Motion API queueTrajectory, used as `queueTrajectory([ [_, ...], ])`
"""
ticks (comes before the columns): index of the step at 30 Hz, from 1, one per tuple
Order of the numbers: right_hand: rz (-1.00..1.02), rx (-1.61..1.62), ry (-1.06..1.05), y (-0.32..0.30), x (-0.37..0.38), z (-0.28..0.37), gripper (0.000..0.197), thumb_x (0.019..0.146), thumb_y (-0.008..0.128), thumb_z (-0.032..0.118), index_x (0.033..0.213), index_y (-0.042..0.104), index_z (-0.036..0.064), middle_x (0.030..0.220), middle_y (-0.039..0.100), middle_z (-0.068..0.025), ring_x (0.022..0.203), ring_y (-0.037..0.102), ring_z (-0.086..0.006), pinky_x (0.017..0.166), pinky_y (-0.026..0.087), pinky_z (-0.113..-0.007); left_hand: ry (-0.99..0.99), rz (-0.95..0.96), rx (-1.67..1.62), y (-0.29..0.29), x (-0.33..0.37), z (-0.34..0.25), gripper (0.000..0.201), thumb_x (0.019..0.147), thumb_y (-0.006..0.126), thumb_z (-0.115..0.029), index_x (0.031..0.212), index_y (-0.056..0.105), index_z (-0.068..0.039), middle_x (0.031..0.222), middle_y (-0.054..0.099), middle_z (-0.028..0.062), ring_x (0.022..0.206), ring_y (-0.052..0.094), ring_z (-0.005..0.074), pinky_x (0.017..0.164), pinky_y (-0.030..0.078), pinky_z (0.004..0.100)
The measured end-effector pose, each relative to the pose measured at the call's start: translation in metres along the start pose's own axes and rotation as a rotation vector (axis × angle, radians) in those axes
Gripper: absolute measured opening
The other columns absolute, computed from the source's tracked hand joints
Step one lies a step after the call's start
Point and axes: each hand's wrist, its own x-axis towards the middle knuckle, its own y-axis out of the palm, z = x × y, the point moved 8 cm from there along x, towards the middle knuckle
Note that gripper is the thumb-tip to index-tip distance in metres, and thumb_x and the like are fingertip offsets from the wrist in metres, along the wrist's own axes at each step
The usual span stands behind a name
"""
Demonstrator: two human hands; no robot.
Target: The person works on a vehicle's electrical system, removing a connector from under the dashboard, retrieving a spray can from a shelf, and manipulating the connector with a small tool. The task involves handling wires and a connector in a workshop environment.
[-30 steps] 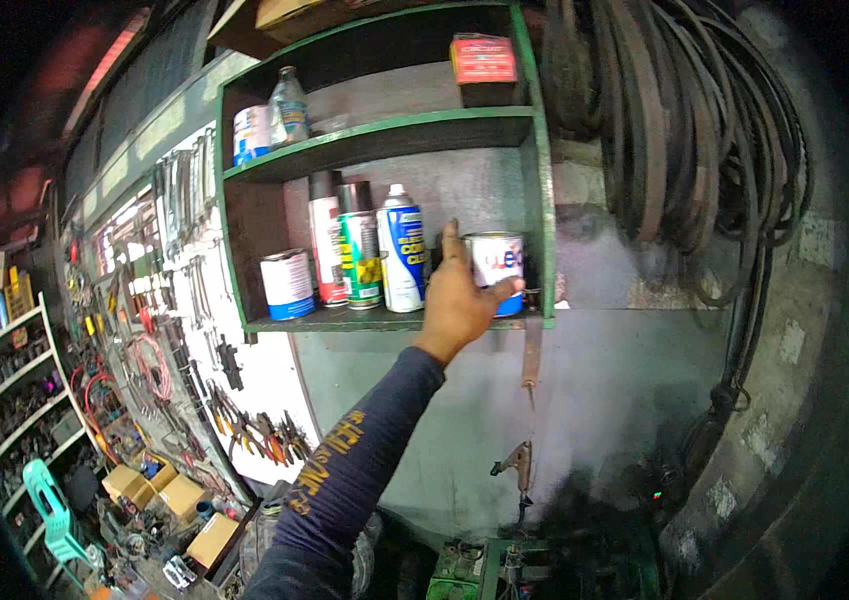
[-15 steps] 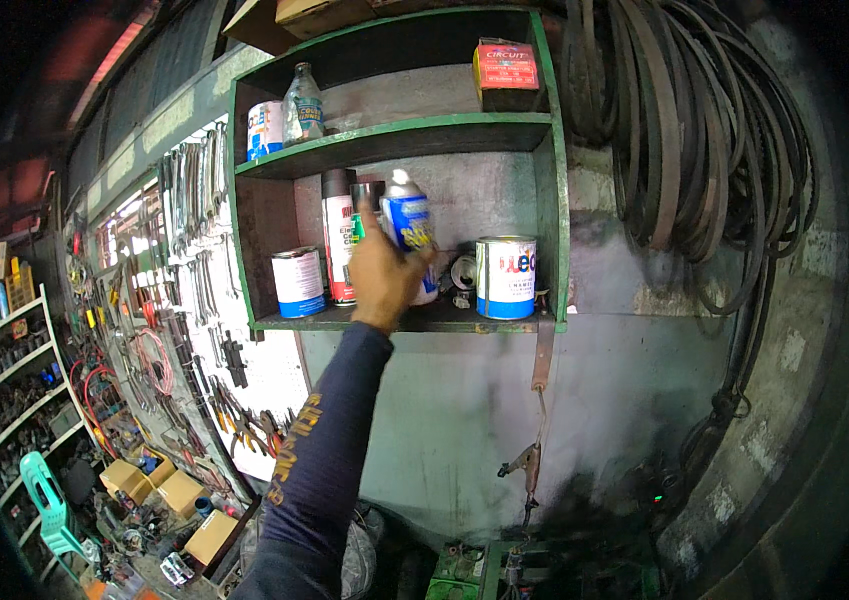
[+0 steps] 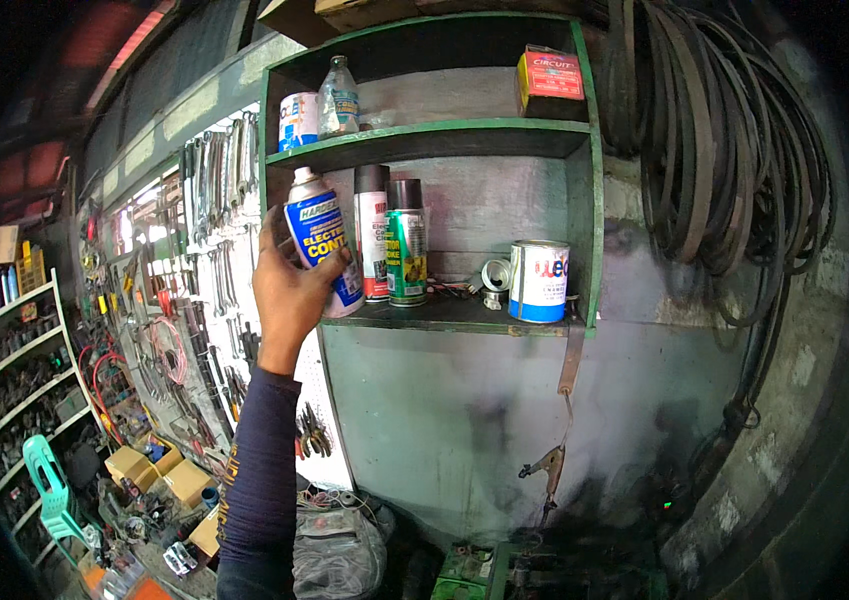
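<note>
My left hand (image 3: 289, 295) is wrapped round a blue and white spray can (image 3: 322, 240) with a white nozzle, thumb on its right side. The can is tilted slightly, in front of the left side of a green wooden shelf (image 3: 584, 200). Just right of it on the lower board stand a white and red spray can (image 3: 372, 235) with a black cap and a green spray can (image 3: 406, 255). Farther right are a small opened tin (image 3: 494, 278) and a white and blue paint can (image 3: 539, 282). My right hand is out of view.
On the upper board stand a paint can (image 3: 298, 120), a glass bottle (image 3: 338, 100) and a red box (image 3: 551, 80). Black belts (image 3: 714, 140) hang at right. Wrenches (image 3: 219, 180) line the wall at left. A strap with a clamp (image 3: 544, 465) dangles below.
My left hand has carried the blue and white spray can leftward, away from the middle of the shelf. The green spray can is now uncovered; the lower left paint can is now hidden.
</note>
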Motion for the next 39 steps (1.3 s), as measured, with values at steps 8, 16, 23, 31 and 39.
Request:
queueTrajectory([
  [8, 0.259, -0.241, -0.017, 0.096, -0.014, 0.116, 0.054, 0.098, 0.066, 0.047, 0.133, 0.066, 0.0044, 0.126, 0.069, -0.0191, 0.117, 0.064, -0.0363, 0.098, 0.054, -0.049, 0.055, 0.053, -0.11, 0.026, -0.018, 0.03, 0.091, 0.081, 0.088, -0.012, 0.154, 0.035, 0.004, 0.121, 0.07, 0.023, 0.105, 0.07, 0.0237, 0.091, 0.057, 0.036],
  [16, 0.629, -0.796, -0.321, 0.235, -0.113, 0.315, 0.053, 0.1, 0.065, 0.045, 0.132, 0.067, 0.0027, 0.125, 0.069, -0.0204, 0.12, 0.064, -0.0397, 0.1, 0.053, -0.05, 0.086, 0.018, -0.09, 0.033, -0.021, 0.049, 0.091, 0.084, 0.085, -0.011, 0.157, 0.032, 0.0, 0.117, 0.069, 0.0182, 0.097, 0.07, 0.0192, 0.087, 0.057, 0.032],
  [23, 0.409, -0.811, -1.207, 0.33, -0.254, 0.635, 0.037, 0.103, 0.067, 0.032, 0.121, 0.069, 0.0003, 0.117, 0.071, -0.0194, 0.108, 0.067, -0.0362, 0.097, 0.053, -0.045, 0.009, -0.076, -0.081, 0.029, -0.029, 0.068, 0.085, 0.082, 0.081, -0.008, 0.155, 0.038, 0.002, 0.119, 0.071, 0.0184, 0.1, 0.07, 0.0193, 0.091, 0.057, 0.0337],
  [31, -0.324, -0.691, -2.003, 0.513, -0.298, 0.91, 0.054, 0.09, 0.076, 0.028, 0.124, 0.057, -0.0088, 0.117, 0.066, -0.0326, 0.112, 0.064, -0.0476, 0.097, 0.051, -0.053, -0.087, -0.081, 0.08, 0.009, -0.034, 0.073, 0.083, 0.083, 0.086, -0.026, 0.149, 0.045, 0.005, 0.109, 0.075, 0.0233, 0.09, 0.076, 0.0254, 0.082, 0.06, 0.0364],
  [39, -0.301, -0.598, -1.588, 0.551, -0.226, 1.014, 0.092, 0.075, 0.088, 0.046, 0.135, 0.046, -0.01, 0.122, 0.068, -0.0328, 0.116, 0.068, -0.0424, 0.1, 0.054, -0.048, -0.14, -0.022, 0.039, 0.018, -0.033, 0.06, 0.087, 0.083, 0.087, -0.024, 0.152, 0.041, 0.004, 0.121, 0.073, 0.0237, 0.1, 0.075, 0.0277, 0.089, 0.059, 0.0375],
])
